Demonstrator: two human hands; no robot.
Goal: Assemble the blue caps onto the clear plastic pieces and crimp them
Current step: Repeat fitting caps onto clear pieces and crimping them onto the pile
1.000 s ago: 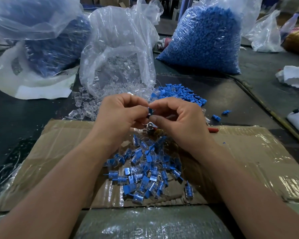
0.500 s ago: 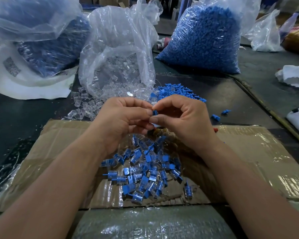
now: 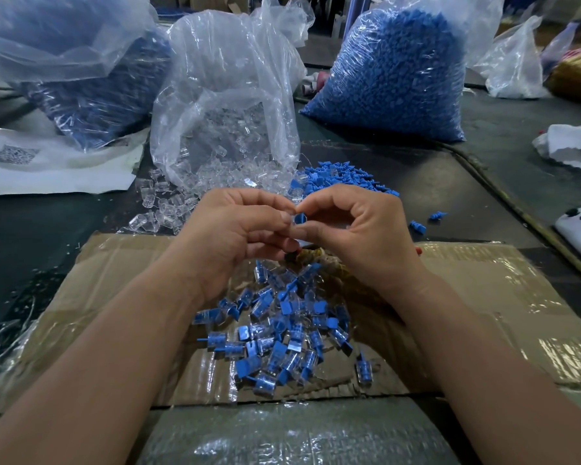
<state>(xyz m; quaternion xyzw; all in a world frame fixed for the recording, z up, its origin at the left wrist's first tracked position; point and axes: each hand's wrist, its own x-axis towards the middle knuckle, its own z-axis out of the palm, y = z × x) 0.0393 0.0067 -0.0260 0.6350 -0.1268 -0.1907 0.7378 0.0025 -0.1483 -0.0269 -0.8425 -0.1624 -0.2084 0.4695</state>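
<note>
**Where both hands meet, one blue cap is pinched**

Where the fingertips come together above the cardboard (image 3: 483, 297), a blue cap (image 3: 300, 218) is pinched between the thumb and curled forefinger of the left hand (image 3: 235, 236) and those of the right hand (image 3: 359, 236). Only a small part of it is seen between the thumbs, and whether a clear piece is fitted to it cannot be told. The other fingers of both hands are curled inward.

Below the hands, a heap of assembled pieces (image 3: 275, 333) is spread on the cardboard. Beyond the hands, on the dark table (image 3: 467, 196), loose clear pieces (image 3: 161, 209) are spilled from an open clear bag (image 3: 225, 95). Just to the right of these, loose caps (image 3: 342, 179) are piled. Behind those, a full bag of caps (image 3: 393, 72) is stood.
</note>
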